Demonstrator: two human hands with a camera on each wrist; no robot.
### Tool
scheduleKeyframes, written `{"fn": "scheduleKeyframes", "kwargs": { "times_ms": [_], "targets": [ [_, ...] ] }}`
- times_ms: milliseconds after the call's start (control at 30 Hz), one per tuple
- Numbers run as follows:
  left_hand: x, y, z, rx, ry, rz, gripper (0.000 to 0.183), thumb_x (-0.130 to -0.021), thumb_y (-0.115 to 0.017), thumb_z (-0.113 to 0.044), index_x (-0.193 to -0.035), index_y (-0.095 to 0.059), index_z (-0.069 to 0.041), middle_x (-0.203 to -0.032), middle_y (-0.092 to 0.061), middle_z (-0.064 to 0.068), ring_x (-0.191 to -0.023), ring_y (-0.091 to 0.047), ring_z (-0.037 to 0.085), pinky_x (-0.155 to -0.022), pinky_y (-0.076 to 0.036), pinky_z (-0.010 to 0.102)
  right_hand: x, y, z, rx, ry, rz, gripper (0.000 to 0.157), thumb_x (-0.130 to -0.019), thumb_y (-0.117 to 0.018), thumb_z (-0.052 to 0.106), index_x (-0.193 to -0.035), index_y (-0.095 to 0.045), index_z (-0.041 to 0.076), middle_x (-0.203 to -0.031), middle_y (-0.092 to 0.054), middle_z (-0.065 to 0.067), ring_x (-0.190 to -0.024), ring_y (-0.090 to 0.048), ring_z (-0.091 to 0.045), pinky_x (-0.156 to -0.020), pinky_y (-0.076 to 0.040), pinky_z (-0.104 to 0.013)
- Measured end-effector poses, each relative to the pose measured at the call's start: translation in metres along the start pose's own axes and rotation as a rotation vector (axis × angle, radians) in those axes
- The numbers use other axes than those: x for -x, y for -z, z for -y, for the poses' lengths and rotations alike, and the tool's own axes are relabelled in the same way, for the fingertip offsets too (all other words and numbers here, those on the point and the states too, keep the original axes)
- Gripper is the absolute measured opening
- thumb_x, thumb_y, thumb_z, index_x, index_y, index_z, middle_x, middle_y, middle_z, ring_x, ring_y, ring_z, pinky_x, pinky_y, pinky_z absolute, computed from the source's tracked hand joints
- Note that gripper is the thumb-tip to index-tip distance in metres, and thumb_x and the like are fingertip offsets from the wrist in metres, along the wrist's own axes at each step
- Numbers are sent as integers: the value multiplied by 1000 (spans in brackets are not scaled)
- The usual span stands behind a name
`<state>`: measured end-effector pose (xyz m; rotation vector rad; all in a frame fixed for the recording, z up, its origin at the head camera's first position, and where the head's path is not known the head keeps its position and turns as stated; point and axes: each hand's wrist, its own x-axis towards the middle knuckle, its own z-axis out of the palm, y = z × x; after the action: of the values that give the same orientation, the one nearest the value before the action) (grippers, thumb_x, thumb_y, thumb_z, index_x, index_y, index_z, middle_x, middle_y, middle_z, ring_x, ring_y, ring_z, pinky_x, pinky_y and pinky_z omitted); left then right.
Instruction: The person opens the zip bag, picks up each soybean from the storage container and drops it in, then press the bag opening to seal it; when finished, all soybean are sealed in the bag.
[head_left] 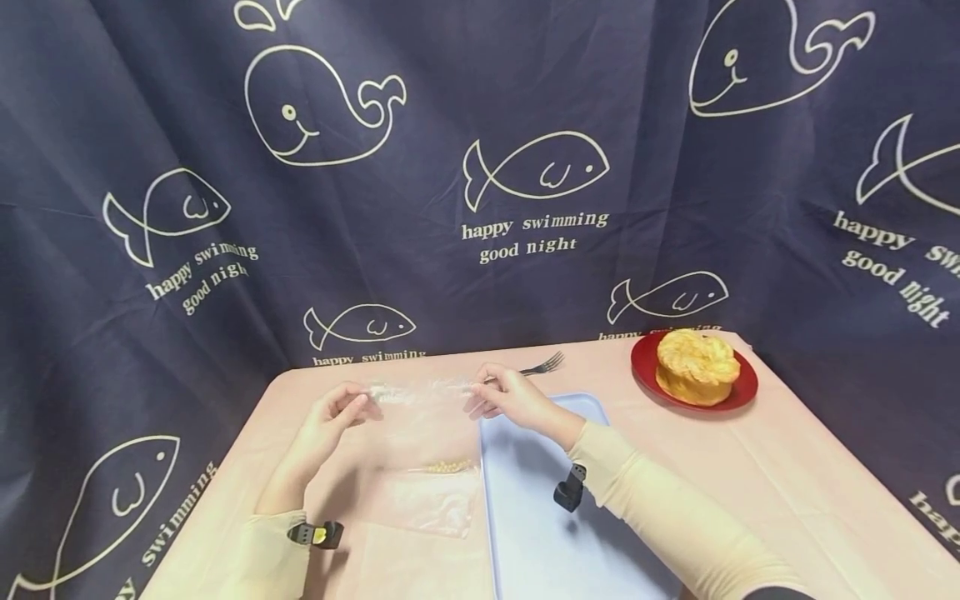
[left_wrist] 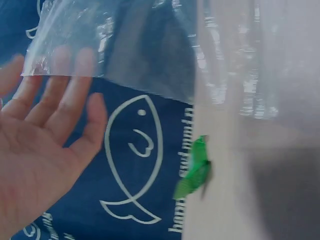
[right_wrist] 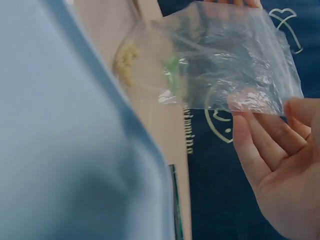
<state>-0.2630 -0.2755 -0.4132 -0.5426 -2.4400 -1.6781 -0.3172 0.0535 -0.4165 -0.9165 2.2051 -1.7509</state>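
A clear plastic bag (head_left: 422, 500) is stretched upright between both hands, its lower part lying on the table. Small yellowish pieces, like beans or kernels (head_left: 448, 467), sit low in it; the right wrist view shows these pieces (right_wrist: 126, 64) at the bag's far end. My left hand (head_left: 335, 419) pinches the upper left corner; in the left wrist view several fingers of this hand (left_wrist: 55, 115) show through the film. With thumb and fingers, my right hand (head_left: 517, 402) pinches the upper right corner, seen closer in the right wrist view, where the hand (right_wrist: 285, 155) is palm-up.
A light blue tray (head_left: 540, 500) lies right of the bag, under the right forearm. Behind the right hand is a fork (head_left: 546, 365). A red plate (head_left: 643, 367) holds a round golden bread or cake (head_left: 697, 367). A green crumpled piece (left_wrist: 195, 172) lies near the table edge.
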Motion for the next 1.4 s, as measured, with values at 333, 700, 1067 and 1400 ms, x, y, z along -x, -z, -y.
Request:
{"fn": "scheduleKeyframes", "kwargs": {
  "times_ms": [333,700,1067,1400],
  "targets": [
    [19,-11,37,-133,266,214,39,-105,-56,-22,-132,-53,6,-119,-65,21,-111,-63,35,-98,-52,50,-6,-11,-20,-17,-119,16,13,-109,-43,8,-105,-47,-3,-94,-73,-26,-88,-74,-41,-79,-59,-58],
    [35,-3,37,-330,271,365,30,-101,-60,-25,-113,-61,2,-92,-69,4,-88,-64,20,-86,-51,38,-5,-18,-24,-30,-258,-21,19,-107,-46,8,-119,-53,-5,-93,-74,-22,-85,-74,-37,-74,-63,-38],
    [40,6,36,7,526,284,58,-109,-43,-36,-126,-51,18,-96,-72,11,-87,-72,24,-78,-61,38,3,-20,-25,-235,-395,13,67,-109,-46,24,-160,-11,-2,-107,-69,-30,-94,-72,-38,-88,-59,-45],
    [46,9,29,67,619,335,64,-109,-35,-48,-120,-58,11,-99,-71,12,-87,-71,27,-76,-61,39,10,-14,-20,-241,-401,122,65,-110,-41,30,-159,-15,-4,-115,-61,-38,-99,-69,-47,-90,-58,-51]
  ]
}}
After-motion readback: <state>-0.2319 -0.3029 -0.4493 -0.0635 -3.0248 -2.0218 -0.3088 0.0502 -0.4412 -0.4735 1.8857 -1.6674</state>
